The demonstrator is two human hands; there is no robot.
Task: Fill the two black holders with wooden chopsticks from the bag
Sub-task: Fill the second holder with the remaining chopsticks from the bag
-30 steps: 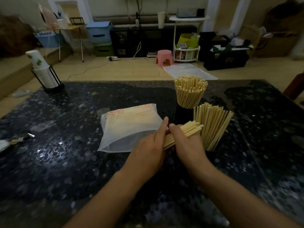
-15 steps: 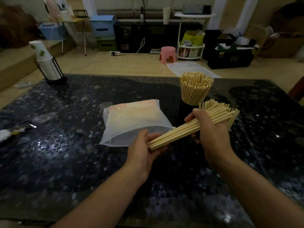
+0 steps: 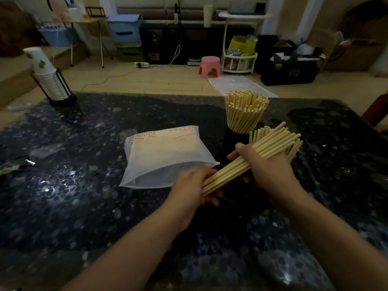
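Gripping a bundle of chopsticks [image 3: 252,158] with both hands, long axis toward 2 o'clock; right hand [image 3: 270,171] wrapped mid-bundle, left hand [image 3: 193,185] closed on the low ends; near holder (hidden behind) at 1 o'clock, nearer the right; bag [image 3: 163,156] at 10 o'clock.

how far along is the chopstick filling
Done: the far holder looks packed. In hand: the left hand and right hand hold a bundle of chopsticks beside the partly filled near holder's sticks. Left: seat this bundle; the bag seems nearly empty.
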